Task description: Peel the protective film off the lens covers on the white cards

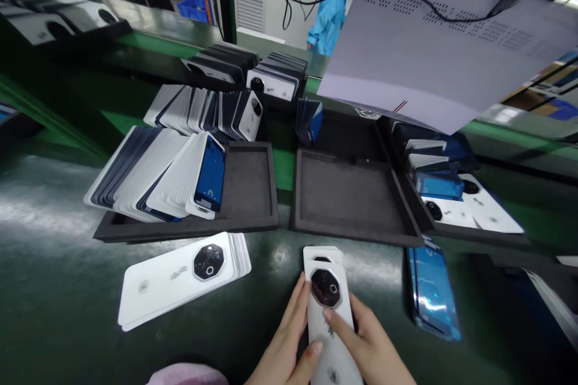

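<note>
Just in front of me, a small stack of white phone back covers (pixel 332 354) with dark octagonal camera windows is held between both hands. My left hand (pixel 285 340) presses along its left edge, thumb on the lower face. My right hand (pixel 372 343) wraps the right edge, with its thumb on the top cover below the camera window. At least one more cover shows behind the top one, shifted upward. To the left, a slanted pile of similar white covers (pixel 158 283) lies on the dark green table. Right of my hands lies a stack of shiny blue film-faced panels (pixel 433 292).
A black foam tray (pixel 250 177) at left holds rows of leaning covers (pixel 149 174). Another foam tray (pixel 347 189) stands centrally; a right-hand tray carries more covers (pixel 492 207). A grey-white board (pixel 428 54) overhangs the back right. Beyond stands a person in blue (pixel 330 15).
</note>
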A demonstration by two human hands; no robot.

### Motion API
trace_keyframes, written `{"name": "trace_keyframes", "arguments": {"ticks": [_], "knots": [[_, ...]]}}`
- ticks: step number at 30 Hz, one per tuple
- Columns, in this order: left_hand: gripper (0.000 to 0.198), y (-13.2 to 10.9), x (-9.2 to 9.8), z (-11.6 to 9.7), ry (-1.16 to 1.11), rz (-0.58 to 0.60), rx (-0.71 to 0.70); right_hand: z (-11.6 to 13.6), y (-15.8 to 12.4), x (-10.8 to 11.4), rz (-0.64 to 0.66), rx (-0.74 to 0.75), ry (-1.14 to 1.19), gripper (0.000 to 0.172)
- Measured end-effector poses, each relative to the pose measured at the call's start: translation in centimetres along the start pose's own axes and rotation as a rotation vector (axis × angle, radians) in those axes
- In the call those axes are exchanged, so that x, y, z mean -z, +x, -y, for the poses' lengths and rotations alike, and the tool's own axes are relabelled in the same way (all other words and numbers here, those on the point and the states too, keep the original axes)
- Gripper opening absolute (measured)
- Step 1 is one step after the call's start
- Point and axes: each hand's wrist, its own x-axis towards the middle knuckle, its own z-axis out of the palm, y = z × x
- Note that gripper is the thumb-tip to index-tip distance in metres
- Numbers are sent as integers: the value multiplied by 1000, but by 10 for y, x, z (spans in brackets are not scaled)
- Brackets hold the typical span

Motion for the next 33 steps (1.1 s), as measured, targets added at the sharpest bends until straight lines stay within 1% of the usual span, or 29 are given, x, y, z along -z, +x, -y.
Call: {"name": "trace_keyframes", "arguments": {"ticks": [2, 4, 5, 7, 8, 9, 10, 11, 13, 14, 15, 16, 17, 20, 21, 22, 23, 24, 25, 26, 27, 28, 30, 31, 32, 33], "knots": [[79, 1, 2, -5, -12, -17, 5, 2, -9, -8, -9, 21, -56, 46], [80, 4, 6, -13, 0, -25, 12, 3, -19, -15, -64, 36, -57, 49], [76, 6, 8, -18, 15, -19, 14, 3, -24, -18, -111, 51, -40, 50], [63, 10, 14, -30, 52, 14, 15, 4, -31, -26, -210, 90, 29, 46], [57, 12, 18, -36, 67, 35, 13, 5, -33, -30, -241, 105, 66, 47], [54, 14, 22, -42, 78, 55, 11, 9, -35, -34, -241, 115, 102, 50], [54, 15, 25, -48, 85, 73, 9, 14, -35, -37, -206, 133, 146, 56], [54, 16, 29, -53, 89, 90, 6, 20, -35, -40, -135, 164, 201, 65], [55, 17, 35, -62, 83, 124, 8, 32, -31, -43, 81, 230, 308, 77], [56, 17, 38, -65, 73, 138, 18, 35, -28, -44, 186, 244, 343, 80], [56, 17, 39, -68, 57, 147, 30, 36, -25, -44, 256, 246, 349, 82], [56, 17, 41, -70, 39, 152, 46, 35, -23, -45, 274, 235, 321, 83], [56, 18, 42, -72, 23, 150, 62, 30, -20, -46, 250, 216, 273, 82], [48, 24, 46, -77, 4, 120, 104, 9, -15, -51, 99, 196, 148, 74], [45, 27, 47, -79, 4, 109, 117, 5, -13, -53, 79, 202, 133, 73], [43, 30, 49, -81, 2, 103, 129, 3, -11, -55, 77, 220, 135, 77], [42, 33, 50, -84, -3, 105, 141, 6, -8, -55, 95, 284, 143, 88], [41, 36, 52, -86, -13, 115, 153, 13, -5, -55, 113, 390, 159, 100], [40, 39, 54, -89, -26, 134, 166, 24, -3, -53, 130, 504, 172, 111], [38, 41, 56, -92, -45, 161, 182, 38, 0, -50, 160, 625, 179, 117], [37, 42, 58, -94, -68, 192, 199, 52, 1, -47, 150, 696, 174, 112], [36, 43, 60, -96, -95, 226, 218, 65, 2, -45, 177, 672, 147, 101], [40, 44, 65, -98, -162, 289, 258, 85, 0, -45, 197, 565, 73, 70], [45, 44, 69, -99, -200, 317, 277, 89, -1, -48, 190, 521, 46, 57], [50, 44, 73, -99, -239, 341, 294, 91, -1, -53, 170, 496, 26, 48], [56, 44, 78, -98, -279, 362, 309, 91, -1, -58, 148, 482, 14, 44]]}}
